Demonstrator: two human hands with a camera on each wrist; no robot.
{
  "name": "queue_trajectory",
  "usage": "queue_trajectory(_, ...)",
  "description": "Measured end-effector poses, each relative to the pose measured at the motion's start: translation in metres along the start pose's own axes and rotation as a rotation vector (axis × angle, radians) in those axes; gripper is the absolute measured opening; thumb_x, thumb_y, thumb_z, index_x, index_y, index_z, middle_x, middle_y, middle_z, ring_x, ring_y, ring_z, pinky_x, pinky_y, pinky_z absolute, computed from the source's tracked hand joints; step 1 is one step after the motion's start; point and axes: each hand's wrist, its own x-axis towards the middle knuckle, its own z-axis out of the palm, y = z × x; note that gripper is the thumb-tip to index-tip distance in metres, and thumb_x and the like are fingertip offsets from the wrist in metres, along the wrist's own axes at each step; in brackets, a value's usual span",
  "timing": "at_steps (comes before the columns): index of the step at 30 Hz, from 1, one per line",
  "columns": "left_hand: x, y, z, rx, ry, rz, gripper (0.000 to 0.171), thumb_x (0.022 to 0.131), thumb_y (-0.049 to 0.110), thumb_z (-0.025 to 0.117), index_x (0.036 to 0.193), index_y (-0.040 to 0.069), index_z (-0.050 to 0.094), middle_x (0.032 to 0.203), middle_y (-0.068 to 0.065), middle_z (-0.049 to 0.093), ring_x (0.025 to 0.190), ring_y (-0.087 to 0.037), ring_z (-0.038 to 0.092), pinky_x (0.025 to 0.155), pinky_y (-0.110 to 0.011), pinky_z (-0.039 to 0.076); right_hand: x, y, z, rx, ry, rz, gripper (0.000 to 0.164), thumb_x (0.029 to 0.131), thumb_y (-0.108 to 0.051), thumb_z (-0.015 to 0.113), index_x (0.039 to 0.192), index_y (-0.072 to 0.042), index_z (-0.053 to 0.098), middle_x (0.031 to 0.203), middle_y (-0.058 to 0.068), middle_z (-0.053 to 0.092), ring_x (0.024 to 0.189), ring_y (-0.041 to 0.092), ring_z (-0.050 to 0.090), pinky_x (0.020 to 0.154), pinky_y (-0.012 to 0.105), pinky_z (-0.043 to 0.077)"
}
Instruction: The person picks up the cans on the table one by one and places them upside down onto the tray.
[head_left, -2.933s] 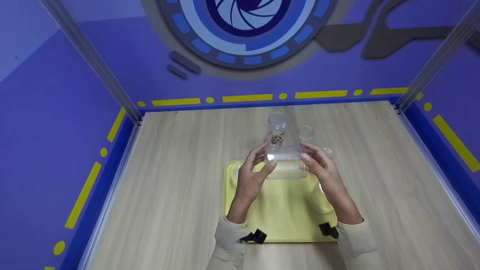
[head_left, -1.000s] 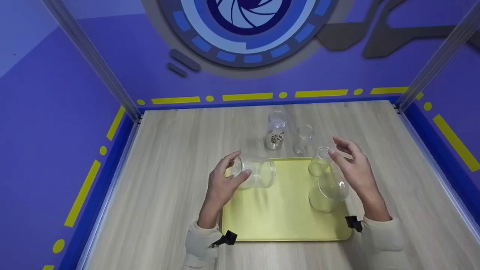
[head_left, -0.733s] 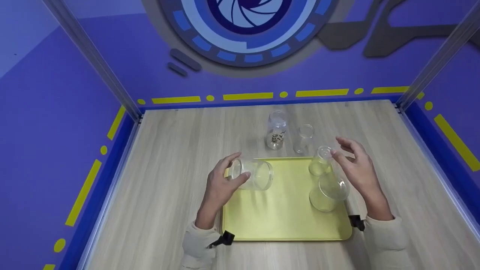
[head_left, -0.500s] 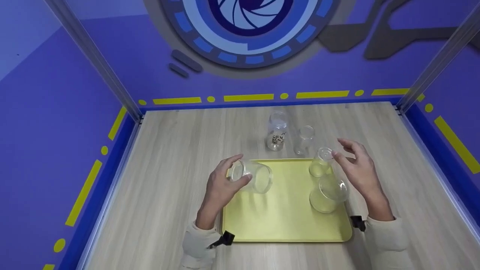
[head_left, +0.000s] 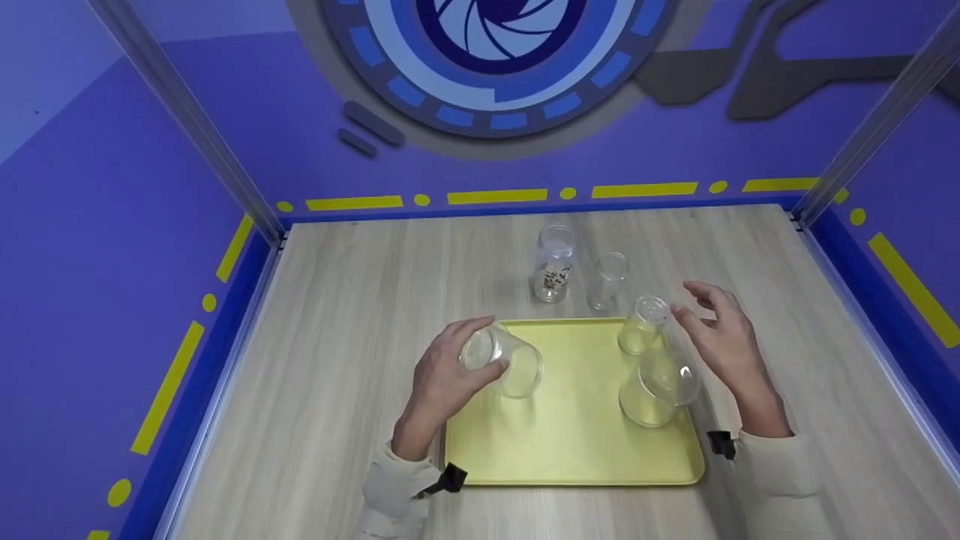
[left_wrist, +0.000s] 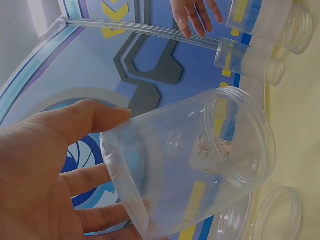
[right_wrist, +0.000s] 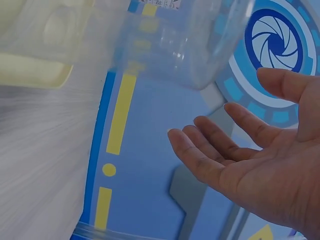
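My left hand (head_left: 444,375) grips a clear plastic jar (head_left: 517,369) near its closed end, over the left side of the yellow tray (head_left: 574,450). The jar is tilted, its threaded mouth angled down toward the tray in the left wrist view. My right hand (head_left: 721,337) is held in the air with fingers spread and slightly bent, holding nothing. Nearest to it are a small clear jar (head_left: 642,327) and a larger clear jar (head_left: 652,390), both standing mouth down at the tray's right side.
Behind the tray, a tall clear bottle (head_left: 554,266) with a dark speckled print stands on the wooden table (head_left: 360,337), beside a slim clear container (head_left: 607,281). Low in the left wrist view, another clear threaded rim (left_wrist: 285,215) sits by the tray. Blue-purple walls (head_left: 172,187) enclose the table.
Both hands were holding the jar at first. The right hand let go and moved right; the left hand carried the jar left over the tray and is tilting its mouth downward.
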Motion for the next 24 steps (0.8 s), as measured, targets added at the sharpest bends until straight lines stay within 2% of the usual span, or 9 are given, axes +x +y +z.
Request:
queue_trajectory(15, -0.004, 0.004, 0.002, 0.105, -0.056, 0.06, 0.058, 0.085, 0.034, 0.084, 0.139, 0.02, 0.07, 0.143, -0.001, 0.065, 0.133, -0.028, 0.06, 0.096, -0.053, 0.054, 0.007, 0.016, -0.002, -0.049, -0.045, -0.004, 0.059, 0.109, -0.031, 0.062, 0.15, 0.009, 0.048, 0.146, 0.034, 0.047, 0.138, 0.054, 0.043, 0.107, 0.068, 0.041)
queue_trajectory(24, -0.008, 0.005, 0.004, 0.145, -0.091, 0.076, 0.059, 0.084, 0.033, 0.086, 0.14, 0.02, 0.071, 0.14, -0.004, 0.066, 0.131, -0.031, 0.06, 0.094, -0.056, 0.054, 0.01, 0.029, 0.001, -0.07, -0.085, 0.05, 0.061, 0.109, -0.032, 0.06, 0.15, 0.01, 0.047, 0.148, 0.038, 0.043, 0.138, 0.058, 0.041, 0.108, 0.07, 0.04)
